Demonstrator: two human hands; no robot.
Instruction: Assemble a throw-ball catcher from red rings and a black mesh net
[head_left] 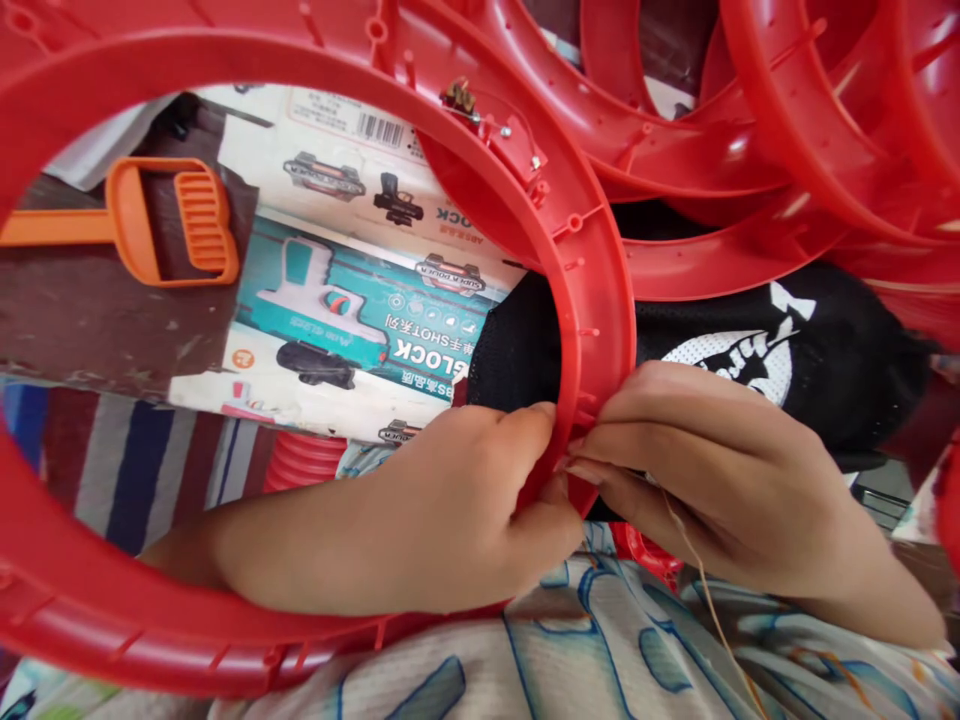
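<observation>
Behind, stacked red plastic hoops (750,130); left hand (450,510) and right hand (712,470) both pinched shut on big red plastic ring (600,300), best kept steady, thin tan thread (709,600) taut.

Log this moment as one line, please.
left hand: grips red ring | right hand: pinches ring rim, thread trailing

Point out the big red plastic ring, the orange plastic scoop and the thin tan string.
big red plastic ring (600,290), head view, right band.
orange plastic scoop (202,215), head view, ribbed blade.
thin tan string (709,600), head view, middle.
</observation>
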